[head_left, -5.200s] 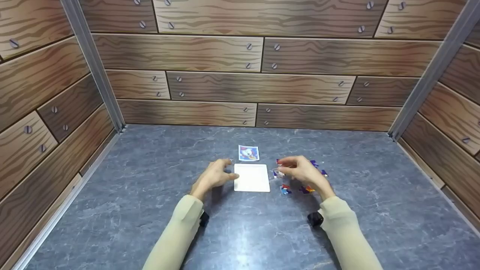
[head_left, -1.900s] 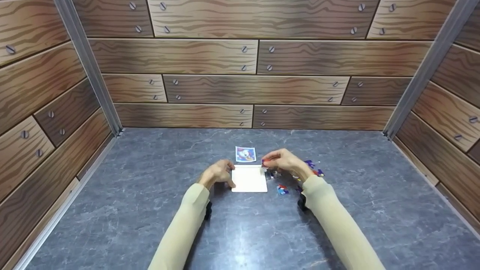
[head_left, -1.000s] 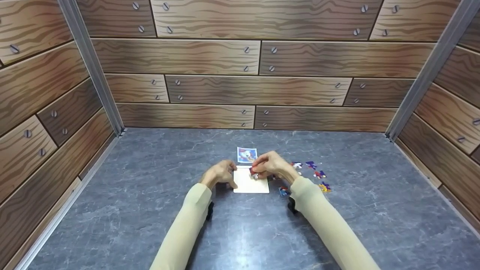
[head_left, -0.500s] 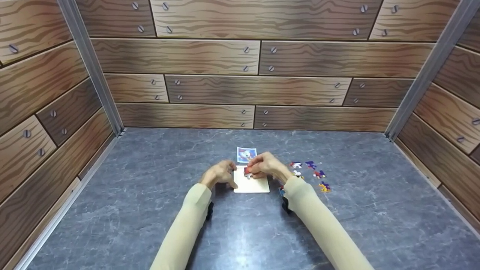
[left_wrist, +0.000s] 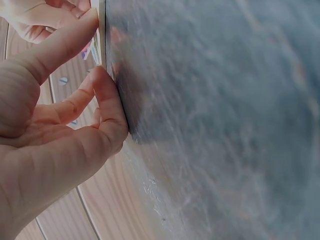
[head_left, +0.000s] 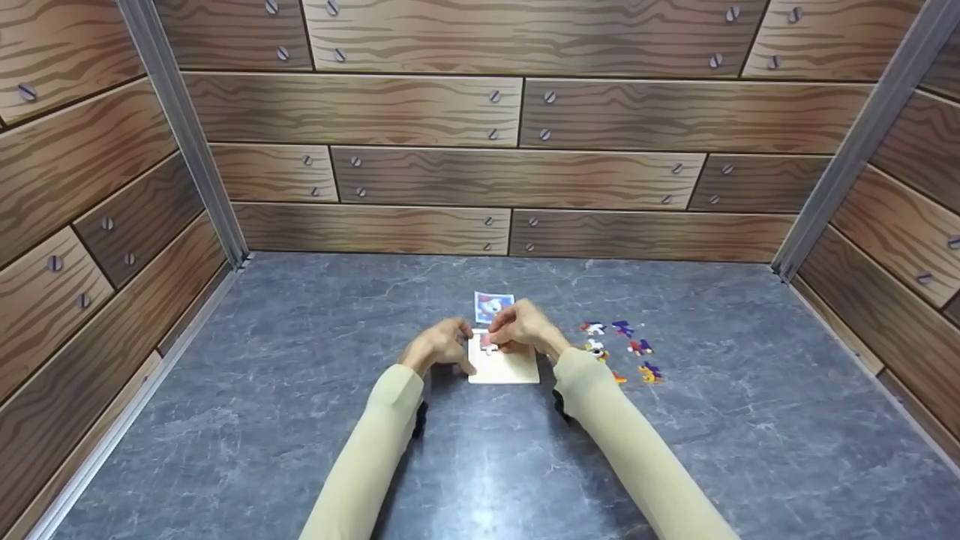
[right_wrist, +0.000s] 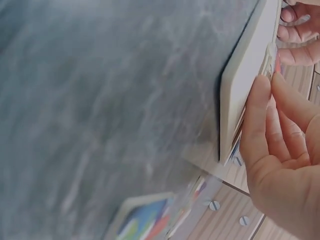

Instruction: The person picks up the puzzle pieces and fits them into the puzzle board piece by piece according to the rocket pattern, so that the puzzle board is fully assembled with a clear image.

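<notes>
Right grip [head_left: 521,324] pinched on a puzzle piece [head_left: 487,343] at the board's far-left corner

Thumb and fingertips are together on the piece, catching it by its right side, probably so that most of its face stays uncovered. It sits on or just above the white board [head_left: 510,369]; whether it already lies flat is hard to tell. The piece is reddish, with white along the near edge and a knobbed jigsaw outline.

Just left of that pinch, the left grip [head_left: 439,345] has thumb and fingers apart, touching the board's left edge, likely to steady it. Beyond the pinch lies a small picture card [head_left: 487,306], face up, perhaps placed there for easy comparison. Right of the pinch, on the table [head_left: 720,420], loose pieces [head_left: 640,347] in purple, red, white and yellow lie spread out, seemingly within easy reach; the right sleeve [head_left: 611,409] partly covers some.
</notes>
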A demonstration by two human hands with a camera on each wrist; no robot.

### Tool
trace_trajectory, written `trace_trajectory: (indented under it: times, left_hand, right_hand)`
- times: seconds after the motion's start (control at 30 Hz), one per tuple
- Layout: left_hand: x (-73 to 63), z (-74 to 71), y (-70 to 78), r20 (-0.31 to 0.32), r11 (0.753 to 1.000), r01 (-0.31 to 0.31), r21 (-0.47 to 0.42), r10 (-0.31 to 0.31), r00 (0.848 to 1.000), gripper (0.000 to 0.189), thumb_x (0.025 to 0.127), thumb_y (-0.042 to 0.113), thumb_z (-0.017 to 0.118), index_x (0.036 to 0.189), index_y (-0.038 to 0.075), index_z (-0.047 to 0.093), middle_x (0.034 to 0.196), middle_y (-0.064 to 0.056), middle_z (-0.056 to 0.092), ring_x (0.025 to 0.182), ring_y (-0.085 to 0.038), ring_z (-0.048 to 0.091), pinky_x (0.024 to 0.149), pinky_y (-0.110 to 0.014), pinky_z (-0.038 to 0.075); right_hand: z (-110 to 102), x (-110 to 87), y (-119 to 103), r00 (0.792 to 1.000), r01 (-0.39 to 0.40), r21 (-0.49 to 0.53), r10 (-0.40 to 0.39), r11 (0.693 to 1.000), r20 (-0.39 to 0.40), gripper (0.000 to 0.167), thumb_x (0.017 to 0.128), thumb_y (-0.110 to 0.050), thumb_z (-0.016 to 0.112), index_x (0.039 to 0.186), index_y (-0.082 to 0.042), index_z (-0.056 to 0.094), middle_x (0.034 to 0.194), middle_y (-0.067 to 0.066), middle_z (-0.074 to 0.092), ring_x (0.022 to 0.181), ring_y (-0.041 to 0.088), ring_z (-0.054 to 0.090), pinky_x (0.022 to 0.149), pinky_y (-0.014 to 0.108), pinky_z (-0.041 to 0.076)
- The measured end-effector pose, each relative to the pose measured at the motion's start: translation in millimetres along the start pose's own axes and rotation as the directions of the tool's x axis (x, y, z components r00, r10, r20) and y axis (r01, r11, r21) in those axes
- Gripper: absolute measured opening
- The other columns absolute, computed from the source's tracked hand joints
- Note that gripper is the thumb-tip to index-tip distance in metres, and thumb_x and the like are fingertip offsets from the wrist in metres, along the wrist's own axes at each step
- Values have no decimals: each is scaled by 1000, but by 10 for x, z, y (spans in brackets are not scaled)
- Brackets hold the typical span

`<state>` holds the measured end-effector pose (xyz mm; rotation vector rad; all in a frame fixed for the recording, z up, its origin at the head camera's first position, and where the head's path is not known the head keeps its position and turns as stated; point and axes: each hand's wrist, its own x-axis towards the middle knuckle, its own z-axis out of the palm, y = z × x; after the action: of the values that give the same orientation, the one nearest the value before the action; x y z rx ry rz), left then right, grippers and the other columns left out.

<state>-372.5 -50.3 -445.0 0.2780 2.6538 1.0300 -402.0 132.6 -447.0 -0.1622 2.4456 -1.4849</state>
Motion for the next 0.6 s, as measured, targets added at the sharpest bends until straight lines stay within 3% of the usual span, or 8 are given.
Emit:
trace_trajectory:
  times: [0.2,0.43,0.6]
  left_hand:
    - [-1,-5,-6,-2,1000,7,-16,-7,1000,60,67,6,88,118,3,56,116,-13,59,103,-25,55,96,-40,45]
    - [6,5,-7,15,1000,10,-27,-9,1000,59,68,5,88,117,2,55,107,-10,58,93,-20,52,87,-35,46]
    - [12,-3,-7,9,1000,5,-24,-5,1000,59,67,6,88,117,2,56,109,-10,59,95,-20,52,91,-37,46]
  right_hand:
    - [16,7,-16,1000,15,-35,-15,999,-1,15,80,3,76,94,6,70,77,4,64,63,11,61,56,25,54]
    - [-48,6,39,992,99,-138,-86,985,96,29,75,7,76,103,7,69,76,-1,62,66,8,55,60,21,53]
    - [-36,12,18,987,111,-193,-85,975,138,35,72,10,76,106,7,69,73,-3,56,68,8,50,59,18,48]
